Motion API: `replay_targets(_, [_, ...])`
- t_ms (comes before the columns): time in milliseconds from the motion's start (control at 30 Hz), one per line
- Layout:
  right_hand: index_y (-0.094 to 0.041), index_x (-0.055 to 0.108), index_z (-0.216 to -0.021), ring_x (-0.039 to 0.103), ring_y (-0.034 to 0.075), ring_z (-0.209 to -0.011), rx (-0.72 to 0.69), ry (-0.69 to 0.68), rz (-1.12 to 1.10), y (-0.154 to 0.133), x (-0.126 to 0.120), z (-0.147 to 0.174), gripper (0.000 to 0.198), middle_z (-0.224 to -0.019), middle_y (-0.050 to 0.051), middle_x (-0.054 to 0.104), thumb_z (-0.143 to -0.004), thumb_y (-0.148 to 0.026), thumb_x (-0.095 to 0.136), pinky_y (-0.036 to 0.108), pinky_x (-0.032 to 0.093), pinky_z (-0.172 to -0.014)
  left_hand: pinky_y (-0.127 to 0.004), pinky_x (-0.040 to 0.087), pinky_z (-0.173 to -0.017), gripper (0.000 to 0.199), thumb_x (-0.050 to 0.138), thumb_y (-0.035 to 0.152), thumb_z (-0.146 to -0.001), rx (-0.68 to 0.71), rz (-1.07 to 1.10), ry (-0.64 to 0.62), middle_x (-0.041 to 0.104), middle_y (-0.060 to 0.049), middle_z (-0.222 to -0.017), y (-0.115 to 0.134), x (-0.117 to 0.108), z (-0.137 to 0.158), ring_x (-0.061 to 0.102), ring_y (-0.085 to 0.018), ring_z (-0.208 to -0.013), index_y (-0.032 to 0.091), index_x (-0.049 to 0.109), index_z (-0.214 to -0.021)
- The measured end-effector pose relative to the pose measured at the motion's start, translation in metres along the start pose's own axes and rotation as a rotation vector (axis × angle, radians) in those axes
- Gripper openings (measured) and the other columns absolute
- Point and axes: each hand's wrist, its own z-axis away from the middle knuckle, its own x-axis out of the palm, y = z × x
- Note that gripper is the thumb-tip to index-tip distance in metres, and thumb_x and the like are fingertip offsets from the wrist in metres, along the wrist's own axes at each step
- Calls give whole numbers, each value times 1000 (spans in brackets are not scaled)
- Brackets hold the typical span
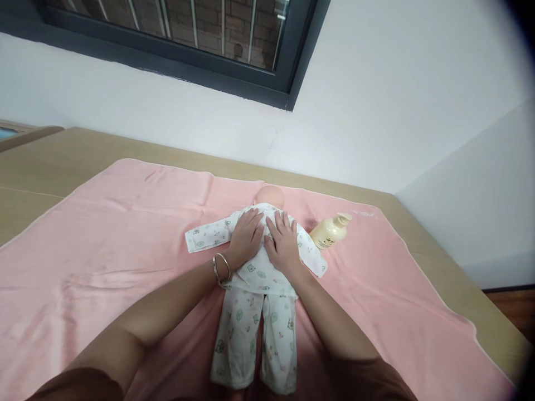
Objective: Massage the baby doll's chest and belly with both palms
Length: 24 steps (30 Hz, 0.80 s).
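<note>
A baby doll (270, 196) lies on a pink blanket, its head toward the wall and its face out of sight. It wears a white printed top (263, 273) and matching trousers (240, 340). Flat on the upper left of the top rests my left hand (246, 236), fingers stretched out, a silver bangle at the wrist. My right hand (283, 242) lies on the upper right of the top, its fingers spread. Both palms face down and touch the cloth. Beside the doll's right-hand sleeve stands or leans a pale yellow pump bottle (330, 231).
The pink blanket (137, 234) is wrinkled at the left and covers much of a wooden table (104, 142). Behind the table rises a white wall (200, 122) with a dark-framed window (288, 83). The table's right edge slopes toward a reddish-brown floor (514, 306).
</note>
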Motion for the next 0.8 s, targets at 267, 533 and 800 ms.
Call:
replay_targets(267, [-18,23,-151,-5,35,-146,15,47,27,-1,-1,-1,60,-160,14,6,-95,-31,40,66,11,-111,-52,32,-115,40,30,30,-99,-7,15,-3,53,-12,-139,1,0,0,41,-24,-135,16,51,-130])
replay_targets(533, [-20,36,-146,11,31,-147,-6,-112,41,1,-4,-6,52,-158,9,22,-95,-30,38,60,11,-115,-50,34,-114,39,31,28,-99,10,9,20,54,-12,-137,-3,3,0,42,-24,-135,16,53,-129])
replay_targets(800, [-21,38,-145,13,29,-146,3,-110,45,-1,-5,-6,52,-158,8,23,-94,-30,39,59,12,-115,-49,33,-115,39,31,29,-99,15,9,12,54,-12,-138,-2,2,-1,42,-23,-134,15,53,-128])
